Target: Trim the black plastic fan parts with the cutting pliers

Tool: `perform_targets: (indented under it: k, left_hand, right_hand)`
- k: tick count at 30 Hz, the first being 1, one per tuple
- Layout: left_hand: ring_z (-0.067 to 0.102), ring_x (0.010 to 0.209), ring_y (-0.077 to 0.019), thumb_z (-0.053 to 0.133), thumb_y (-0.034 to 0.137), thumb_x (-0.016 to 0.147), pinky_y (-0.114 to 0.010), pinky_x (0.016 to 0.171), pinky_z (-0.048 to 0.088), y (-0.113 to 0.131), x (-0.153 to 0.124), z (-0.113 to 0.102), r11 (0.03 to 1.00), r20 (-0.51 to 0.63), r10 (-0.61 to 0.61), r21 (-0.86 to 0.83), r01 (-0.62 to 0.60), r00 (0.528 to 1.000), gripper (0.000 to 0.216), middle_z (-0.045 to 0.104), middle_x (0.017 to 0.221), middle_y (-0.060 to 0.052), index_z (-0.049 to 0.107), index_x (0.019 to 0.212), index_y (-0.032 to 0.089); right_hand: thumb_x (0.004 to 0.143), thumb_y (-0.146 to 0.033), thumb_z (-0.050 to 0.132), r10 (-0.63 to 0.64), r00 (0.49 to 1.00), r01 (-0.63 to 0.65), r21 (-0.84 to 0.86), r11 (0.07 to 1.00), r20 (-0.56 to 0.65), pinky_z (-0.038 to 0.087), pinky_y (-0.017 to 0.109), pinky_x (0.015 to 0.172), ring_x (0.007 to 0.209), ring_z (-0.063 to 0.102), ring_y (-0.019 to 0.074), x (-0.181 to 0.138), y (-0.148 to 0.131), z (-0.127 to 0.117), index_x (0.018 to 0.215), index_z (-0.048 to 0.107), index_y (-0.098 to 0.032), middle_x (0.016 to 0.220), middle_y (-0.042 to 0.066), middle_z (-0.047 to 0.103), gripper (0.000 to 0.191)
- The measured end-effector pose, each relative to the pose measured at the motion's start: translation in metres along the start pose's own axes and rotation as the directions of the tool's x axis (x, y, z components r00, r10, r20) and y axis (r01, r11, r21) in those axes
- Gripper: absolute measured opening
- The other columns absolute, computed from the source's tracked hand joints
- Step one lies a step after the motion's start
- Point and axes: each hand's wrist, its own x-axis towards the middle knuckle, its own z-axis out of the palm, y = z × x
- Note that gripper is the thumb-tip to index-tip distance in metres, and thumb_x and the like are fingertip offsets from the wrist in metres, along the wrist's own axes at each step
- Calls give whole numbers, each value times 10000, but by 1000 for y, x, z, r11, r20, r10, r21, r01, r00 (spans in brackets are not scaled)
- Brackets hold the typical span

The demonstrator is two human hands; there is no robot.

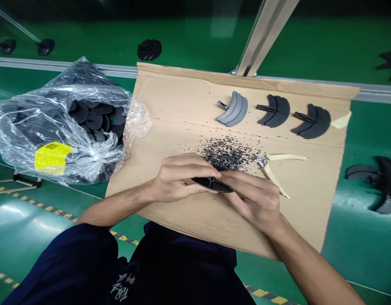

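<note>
Between my two hands, a thin black plastic disc-like part (213,185) is held nearly edge-on, with a small stem on its upper face. My left hand (181,177) grips its left end, fingers above and thumb below. At its right end my right hand (254,195) pinches it the same way. Just beyond lies a heap of small black plastic scraps (227,153). A pair of nippers (266,162) with cream handles rests to the right of the heap, handles spread apart. Three curved black parts with stems (273,111) lie in a row at the back right.
A clear plastic bag (65,123) full of black discs (95,116), with a yellow label (53,157), sits on the left. Cardboard (170,101) covers the work surface. A metal post (262,38) rises behind it. More black parts (378,182) lie at the right.
</note>
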Motion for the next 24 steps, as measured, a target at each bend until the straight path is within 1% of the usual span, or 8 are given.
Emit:
perform_targets:
  k: [3, 7, 11, 13, 16, 18, 20, 24]
  left_hand:
    - [732, 785, -137, 801, 200, 838, -242, 732, 604, 2, 0, 0, 1000, -15, 4, -5, -4, 1000, 191, 780, 869, -76, 767, 1021, 155]
    - [733, 799, -140, 763, 217, 878, -255, 736, 604, 1, -1, 0, 1000, 0, -5, 1, 5, 1000, 177, 784, 894, -80, 764, 1047, 165]
    - [720, 772, -139, 843, 254, 797, -255, 729, 596, 0, 1, 0, 1000, -6, 17, -11, -17, 1000, 233, 766, 839, -63, 759, 988, 149]
    - [713, 783, -143, 856, 311, 780, -263, 745, 596, 1, 2, -1, 998, 29, -4, -67, 6, 1000, 275, 757, 837, -59, 757, 982, 153]
    - [705, 837, -148, 825, 391, 805, -270, 776, 593, 1, 4, -2, 984, 97, -69, -155, 84, 993, 324, 751, 892, -74, 755, 1021, 160]
    - [699, 854, -142, 805, 355, 836, -258, 779, 586, 2, 3, -3, 981, 98, -95, -158, 109, 991, 289, 747, 919, -81, 750, 1038, 157]
    - [694, 848, -134, 787, 286, 859, -247, 770, 578, 2, 2, -2, 989, 76, -94, -111, 102, 993, 229, 745, 924, -78, 745, 1046, 159]
    - [694, 840, -142, 747, 247, 891, -266, 774, 576, 3, -1, -1, 999, 60, -21, 28, 20, 998, 171, 746, 916, -71, 728, 1042, 167]
  right_hand:
    - [916, -28, 634, 17, 999, -18, 27, 999, 29, 653, 235, 822, 935, 766, 180, 0, -2, 0, 1141, 704, -137, 1086, 127, 768, 260]
    - [920, -50, 648, 51, 999, -51, 18, 999, -4, 657, 244, 797, 908, 769, 180, -2, -3, 0, 1153, 719, -176, 1090, 101, 774, 274]
    - [957, -97, 618, 99, 995, -101, 141, 985, 22, 651, 243, 794, 914, 772, 183, -1, -3, 2, 1139, 745, -182, 1080, 97, 780, 237]
    - [966, -133, 627, 119, 992, -123, 216, 969, 33, 644, 238, 782, 888, 772, 178, 1, -2, 2, 1111, 761, -179, 1062, 98, 784, 203]
    - [960, -174, 659, 144, 989, -148, 280, 948, 33, 635, 229, 739, 815, 768, 164, 3, -1, 2, 1067, 781, -195, 1003, 81, 791, 163]
    - [947, -165, 675, 150, 988, -154, 271, 950, 36, 630, 229, 732, 811, 765, 161, 5, -1, 2, 1045, 785, -200, 987, 73, 790, 151]
    - [924, -149, 701, 149, 989, -148, 227, 963, 16, 631, 250, 764, 861, 762, 173, 6, -1, 2, 1046, 777, -185, 1016, 88, 783, 148]
    - [833, -145, 807, 102, 990, -89, 140, 986, -92, 630, 307, 807, 920, 743, 205, 6, -4, 1, 1061, 747, -160, 1038, 120, 757, 235]
